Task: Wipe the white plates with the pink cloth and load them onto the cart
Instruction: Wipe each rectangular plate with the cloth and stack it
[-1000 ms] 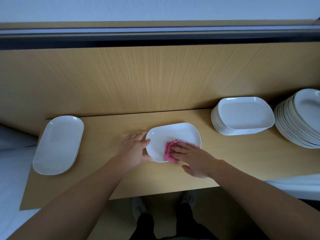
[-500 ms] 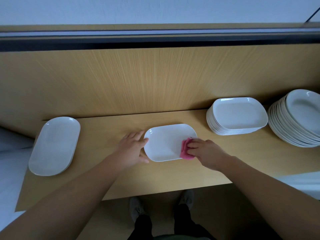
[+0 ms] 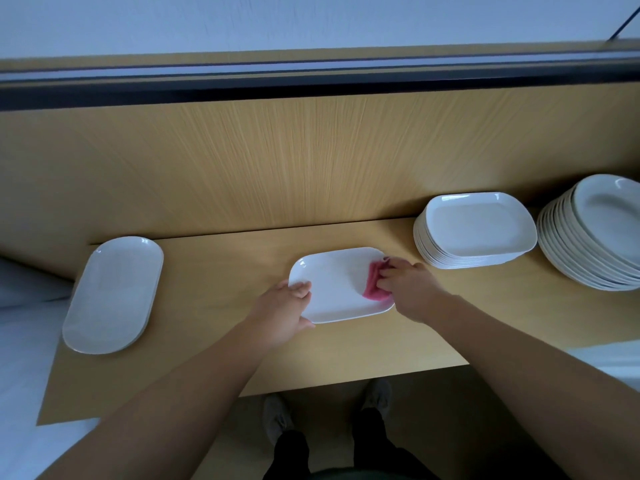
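— What does the head view show, looking down?
— A light wooden table (image 3: 221, 271) with a tall wooden back panel (image 3: 311, 161) behind it. At the centre of the table lies one white rectangular plate (image 3: 341, 284) with rounded corners, flat on the wood.
— Where are the hands?
— The left hand (image 3: 284, 311) grips the plate at its eight o'clock corner, with fingertips over the rim and the thumb along the near edge. The right hand (image 3: 408, 289) comes in from four o'clock. Its fingers are curled round a bunched pink cloth (image 3: 374, 284), which it presses on the plate's three o'clock side, inside the rim.
— And the other dishes?
— At nine o'clock from that plate, well apart, a long oval plate (image 3: 112, 294) rests near the table's left end. At two o'clock stands a stack of rectangular plates (image 3: 476, 230), near but not touching. Just beside it, toward three o'clock, is a stack of round plates (image 3: 595, 233), partly cut off by the picture's right edge.
— Anything lower down?
— At six o'clock, below the table's near edge, are the person's grey shoes (image 3: 277, 414) and dark trousers (image 3: 291, 452).
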{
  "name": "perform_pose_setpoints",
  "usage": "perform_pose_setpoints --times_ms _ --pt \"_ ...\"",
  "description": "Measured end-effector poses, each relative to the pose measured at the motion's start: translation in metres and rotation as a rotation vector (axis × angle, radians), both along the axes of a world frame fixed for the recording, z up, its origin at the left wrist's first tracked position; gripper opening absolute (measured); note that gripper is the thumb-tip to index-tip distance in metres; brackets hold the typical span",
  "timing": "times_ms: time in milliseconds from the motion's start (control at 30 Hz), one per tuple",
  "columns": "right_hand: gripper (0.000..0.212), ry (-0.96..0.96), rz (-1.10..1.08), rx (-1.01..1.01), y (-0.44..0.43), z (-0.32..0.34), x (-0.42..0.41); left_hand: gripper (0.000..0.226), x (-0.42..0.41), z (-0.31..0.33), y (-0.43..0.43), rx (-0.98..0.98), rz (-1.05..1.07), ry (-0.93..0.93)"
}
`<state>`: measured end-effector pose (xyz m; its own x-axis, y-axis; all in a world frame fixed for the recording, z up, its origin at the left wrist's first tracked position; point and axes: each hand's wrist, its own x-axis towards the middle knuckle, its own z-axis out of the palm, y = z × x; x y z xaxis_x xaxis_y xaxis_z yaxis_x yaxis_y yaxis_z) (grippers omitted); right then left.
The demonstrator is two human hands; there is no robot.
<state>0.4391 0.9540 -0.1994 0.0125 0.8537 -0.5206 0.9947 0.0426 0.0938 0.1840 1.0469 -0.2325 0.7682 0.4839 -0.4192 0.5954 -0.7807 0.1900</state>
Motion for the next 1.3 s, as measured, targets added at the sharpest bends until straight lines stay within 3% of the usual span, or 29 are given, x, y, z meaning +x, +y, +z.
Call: perform_pose_setpoints --times_ms 167,267,367,533,667,833,967,1033,1167,1300 --pt "0.043 0.038 0.027 -0.076 -0.02 0.011 -0.007 0.066 0.003 0.003 -0.002 0.061 -0.065 0.002" --pt "0.05 0.157 0.022 -0.077 -0.027 0.016 -0.011 0.065 0.003 0.005 -0.002 0.092 -0.07 -0.016" --pt "0.029 0.314 -0.106 0.058 -0.035 0.02 -0.007 0.063 0.005 0.012 -0.002 0.107 -0.088 -0.04" --pt "0.026 0.498 -0.362 0.302 -0.052 0.029 -0.002 0.051 0.005 0.008 -0.01 0.144 -0.134 0.0" --pt "0.027 0.501 -0.385 0.375 -0.059 0.036 -0.001 0.049 0.006 0.013 -0.019 0.165 -0.198 0.061" --pt "0.029 0.539 -0.423 0.537 -0.053 0.051 0.006 0.027 0.001 0.015 -0.013 0.164 -0.147 -0.016" --pt "0.028 0.569 -0.414 0.555 -0.047 0.057 0.012 0.053 0.004 0.014 -0.017 0.172 -0.183 -0.049" --pt "0.03 0.548 -0.403 0.531 -0.048 0.057 0.011 0.052 0.008 0.003 -0.018 0.168 -0.153 -0.032" --pt "0.061 0.559 -0.374 0.537 -0.051 0.059 0.004 0.054 0.01 -0.017 -0.02 0.272 -0.194 0.061" --pt "0.052 0.565 -0.343 0.56 -0.047 0.063 0.004 0.053 0.015 -0.004 -0.017 0.284 -0.168 -0.025"
